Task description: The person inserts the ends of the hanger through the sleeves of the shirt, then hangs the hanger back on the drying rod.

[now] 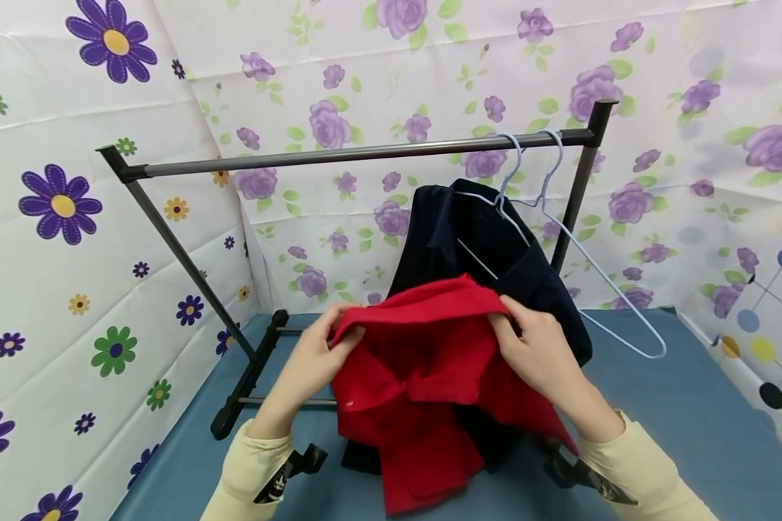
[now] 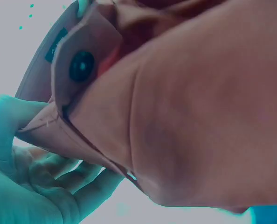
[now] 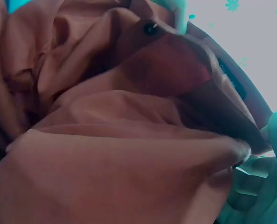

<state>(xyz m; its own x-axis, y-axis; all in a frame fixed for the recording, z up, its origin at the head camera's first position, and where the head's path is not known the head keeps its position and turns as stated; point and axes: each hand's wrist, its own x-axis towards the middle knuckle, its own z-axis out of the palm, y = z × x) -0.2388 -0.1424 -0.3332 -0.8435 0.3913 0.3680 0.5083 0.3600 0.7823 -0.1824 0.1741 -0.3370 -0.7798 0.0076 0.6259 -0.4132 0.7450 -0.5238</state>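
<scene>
partly curled hands round red garment

2 hangers hang from the rack.

A pale cream fabric left sleeve and matching right sleeve cover the forearms; near their cuffs sit black straps with whitish markings and small, blocky black devices

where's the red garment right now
In the head view, the red garment is at lower centre, held between the left hand and the right hand, in front of the hanging dark garment.
</scene>
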